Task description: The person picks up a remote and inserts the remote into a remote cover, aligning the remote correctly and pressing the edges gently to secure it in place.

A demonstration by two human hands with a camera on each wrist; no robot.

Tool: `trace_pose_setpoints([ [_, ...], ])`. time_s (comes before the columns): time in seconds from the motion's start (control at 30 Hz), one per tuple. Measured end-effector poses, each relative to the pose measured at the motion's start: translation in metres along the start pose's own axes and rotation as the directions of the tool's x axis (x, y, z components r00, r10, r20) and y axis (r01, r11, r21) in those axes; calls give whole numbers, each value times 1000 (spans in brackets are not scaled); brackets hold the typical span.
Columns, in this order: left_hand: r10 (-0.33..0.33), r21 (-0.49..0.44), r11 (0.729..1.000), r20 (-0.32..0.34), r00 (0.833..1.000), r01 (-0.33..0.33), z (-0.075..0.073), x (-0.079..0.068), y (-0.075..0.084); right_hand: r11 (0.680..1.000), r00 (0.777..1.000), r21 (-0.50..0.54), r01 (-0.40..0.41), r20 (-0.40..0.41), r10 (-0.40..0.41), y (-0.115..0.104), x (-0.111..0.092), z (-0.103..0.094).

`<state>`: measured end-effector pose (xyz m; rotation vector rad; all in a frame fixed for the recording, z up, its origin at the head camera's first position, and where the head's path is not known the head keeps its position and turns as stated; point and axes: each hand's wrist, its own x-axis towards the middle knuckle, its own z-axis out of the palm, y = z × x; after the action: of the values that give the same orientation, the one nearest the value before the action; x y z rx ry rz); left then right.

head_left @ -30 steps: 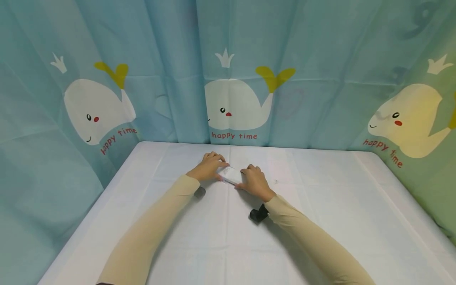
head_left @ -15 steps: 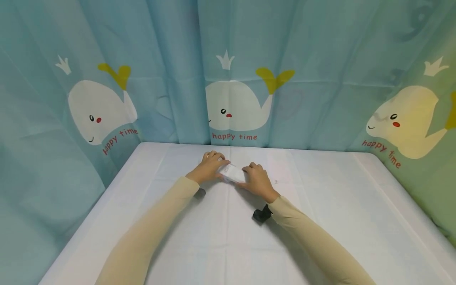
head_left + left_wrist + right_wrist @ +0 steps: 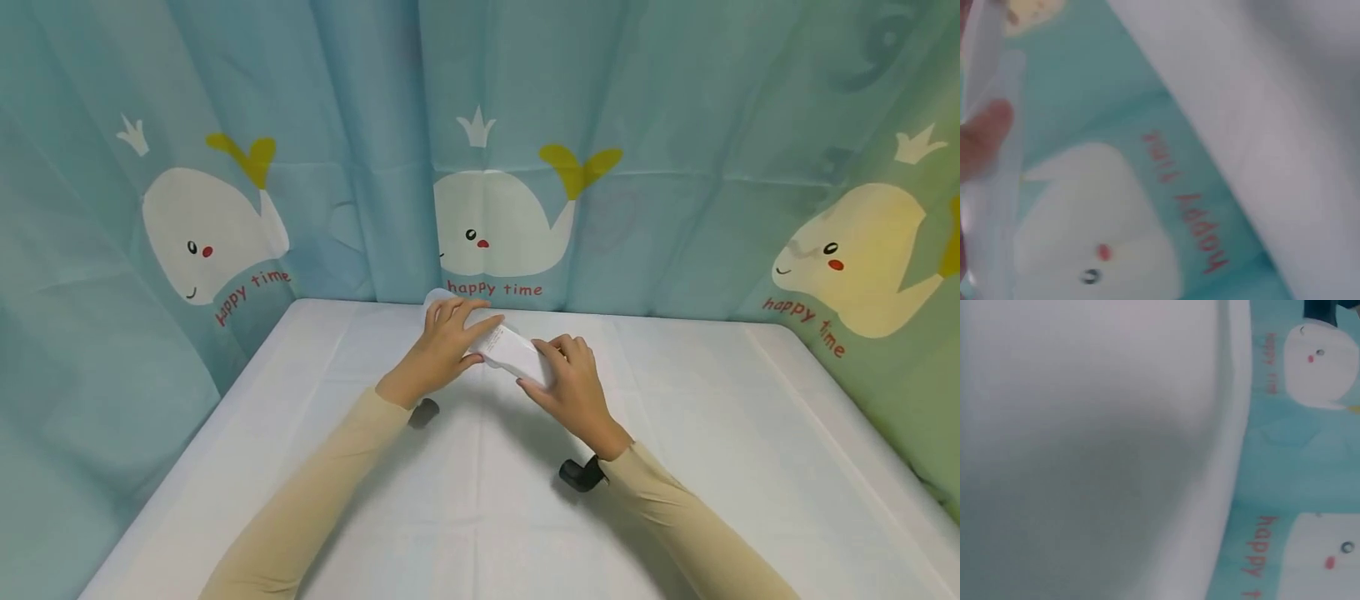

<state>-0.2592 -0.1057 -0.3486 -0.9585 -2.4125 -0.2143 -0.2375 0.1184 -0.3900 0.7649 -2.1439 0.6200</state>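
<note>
A small white flat packet [image 3: 510, 348] is being held up just above the table, near the far edge, by both hands. The left hand [image 3: 444, 346] is being wrapped round the far end of the packet, with the thumb below and the fingers curled over the top. The right hand [image 3: 572, 385] is being pressed on the near end, and its fingers are being bent round that end too. The packet is being kept tilted, with the far end higher than the near end. In the left wrist view, a fingertip [image 3: 985, 134] is being seen against a see-through plastic edge [image 3: 1010, 169], though that picture is blurry. Long tan sleeves [image 3: 322, 492] are being worn on both arms, and a small black camera [image 3: 579, 475] is being carried under each wrist. Under the hands, a white cloth-covered table [image 3: 480, 517] is being shown. Behind and beside the table, a blue curtain with white whales and the words "happy time" [image 3: 495, 217] is being hung all around.
</note>
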Motion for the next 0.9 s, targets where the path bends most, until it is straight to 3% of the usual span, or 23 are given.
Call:
trace_pose_setpoints([
  [0.17, 55, 22, 998, -25, 998, -54, -23, 2, 10, 999, 998, 31, 34, -55, -32, -9, 0, -13],
  [0.27, 50, 39, 998, -39, 998, -49, -32, 3, 15, 999, 998, 50, 18, -68, -15, -16, 2, -22],
  [0.37, 24, 54, 998, -155, 988, -16, -34, 2, 21, 997, 994, 72, -20, -106, 28, -21, 5, -30],
  [0.43, -10, 48, 999, -277, 961, 24, -34, 0, 26, 994, 989, 94, -55, -134, 67, -24, 9, -36],
  [0.53, -87, -23, 996, -451, 888, 86, -31, 0, 32, 989, 978, 116, -91, -177, 111, -27, 13, -42],
  [0.63, -202, -151, 978, -537, 819, 142, -30, 2, 39, 985, 968, 136, -106, -211, 133, -30, 17, -46],
  [0.7, -273, -225, 958, -540, 796, 176, -31, 5, 44, 983, 962, 148, -110, -234, 143, -31, 19, -47],
  [0.77, -319, -267, 941, -504, 803, 206, -31, 8, 49, 979, 954, 165, -120, -254, 160, -33, 20, -46],
  [0.9, -326, -321, 923, -368, 871, 210, -30, 13, 59, 963, 938, 217, -158, -273, 215, -37, 22, -43],
])
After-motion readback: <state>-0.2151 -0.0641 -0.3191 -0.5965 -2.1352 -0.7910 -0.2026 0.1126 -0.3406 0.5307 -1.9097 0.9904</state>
